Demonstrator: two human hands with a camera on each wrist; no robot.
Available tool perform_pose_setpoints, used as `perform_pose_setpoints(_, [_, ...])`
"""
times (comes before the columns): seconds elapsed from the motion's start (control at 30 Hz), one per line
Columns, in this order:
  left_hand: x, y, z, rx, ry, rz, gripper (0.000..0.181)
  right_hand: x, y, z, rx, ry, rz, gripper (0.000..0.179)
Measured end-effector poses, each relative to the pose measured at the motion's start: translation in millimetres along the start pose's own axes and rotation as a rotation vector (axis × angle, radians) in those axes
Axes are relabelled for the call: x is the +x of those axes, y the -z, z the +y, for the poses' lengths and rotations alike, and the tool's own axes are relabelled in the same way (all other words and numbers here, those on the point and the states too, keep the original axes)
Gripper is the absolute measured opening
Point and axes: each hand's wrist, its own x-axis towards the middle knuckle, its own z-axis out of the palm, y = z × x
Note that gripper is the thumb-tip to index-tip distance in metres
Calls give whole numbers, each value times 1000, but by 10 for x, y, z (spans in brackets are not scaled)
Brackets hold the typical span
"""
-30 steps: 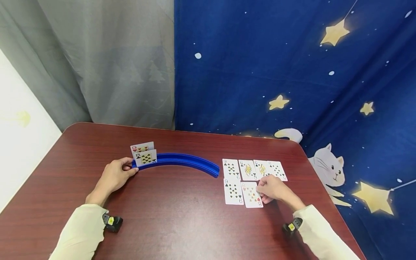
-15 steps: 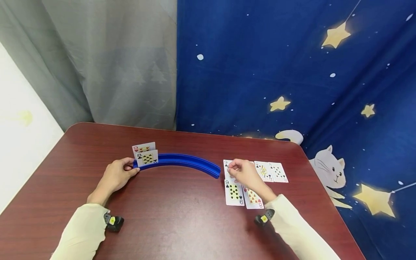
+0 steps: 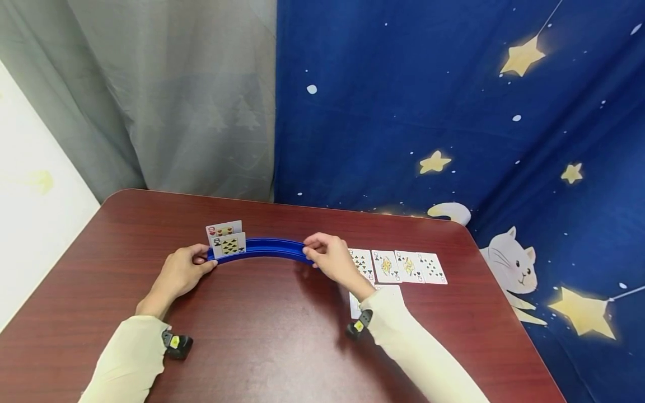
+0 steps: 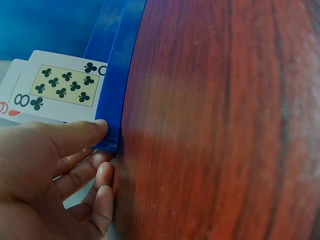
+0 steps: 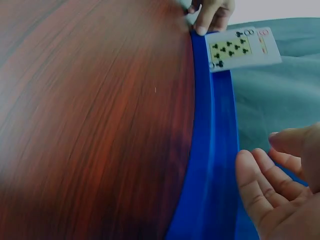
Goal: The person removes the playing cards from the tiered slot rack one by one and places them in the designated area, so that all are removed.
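Note:
My left hand point(image 3: 181, 271) grips the left end of a curved blue card holder point(image 3: 274, 247), thumb at its front edge and fingers behind and below the end. In the holder's left part, an eight of clubs point(image 3: 230, 246) stands upright in front of a red heart card point(image 3: 224, 228), which it partly covers. Over the holder's right part is my right hand point(image 3: 330, 258), its relaxed fingers point(image 5: 247, 167) along the far edge in the right wrist view, no card between them. The hand hides the holder's right end in the head view.
Face-up cards lie right of the holder: a nine of clubs point(image 3: 361, 264), two queens point(image 3: 387, 266) and an eight of spades point(image 3: 432, 268) in one row. Nearer me, two more cards point(image 3: 355, 305) are mostly hidden by my right forearm. A curtain hangs beyond the brown table point(image 3: 262, 336).
My right hand has left the lower heart card on the right, passed over the other cards, and come left to the holder. The left hand has kept its grip on the holder's end.

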Motion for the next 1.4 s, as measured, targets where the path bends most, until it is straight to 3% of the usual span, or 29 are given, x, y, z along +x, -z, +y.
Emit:
perform_pose_setpoints(0.27, [0,6,6,2,6,-5,43,148,-369,-118,32,36,-35,25])
perform_pose_setpoints(0.6, [-4,2,14,0,11,1,42,245,-688,-234,48,21,-64,33])
perform_pose_setpoints(1.13, [5,0,12,-6,11,-1,40,349,-961,-364,45,15,-52,18])
perform_pose_setpoints(1.4, [7,14,26,-6,18,-8,41,372,-1033,-408,98,-4,-38,13])
